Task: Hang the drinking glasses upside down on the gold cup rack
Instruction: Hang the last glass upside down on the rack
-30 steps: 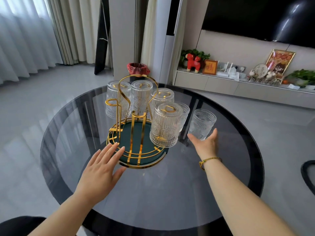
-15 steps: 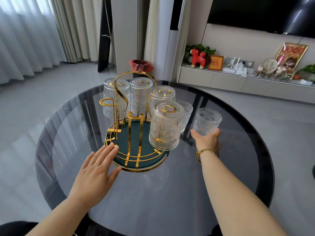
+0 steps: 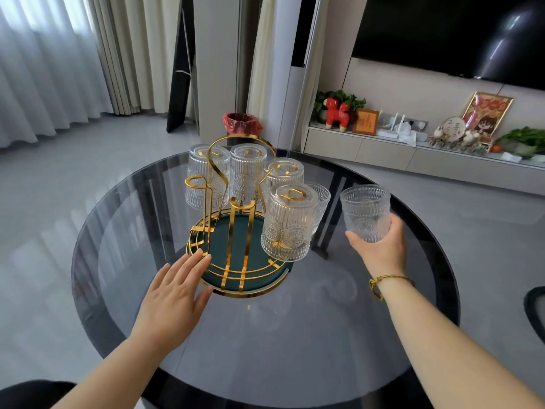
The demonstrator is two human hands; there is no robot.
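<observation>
The gold cup rack [image 3: 236, 278] with a dark green base stands on the round dark glass table [image 3: 265, 343]. Several ribbed clear glasses hang upside down on its arms; the nearest one [image 3: 287, 221] is at the front right. One gold arm [image 3: 197, 184] at the left is bare. My right hand [image 3: 380, 249] holds an upright ribbed glass [image 3: 365, 211] lifted off the table, right of the rack. Another upright glass [image 3: 320, 202] stands behind the nearest hung one, mostly hidden. My left hand [image 3: 174, 296] lies flat, fingertips touching the rack's base rim.
A bin with a red bag [image 3: 242, 123] stands on the floor beyond the table. A low cabinet [image 3: 413, 160] with ornaments runs along the right wall under a dark screen. A dark chair edge [image 3: 535, 308] shows at the far right.
My right hand closed around the upright glass and lifted it off the table. My left hand slid forward until its fingertips reached the rack's base rim.
</observation>
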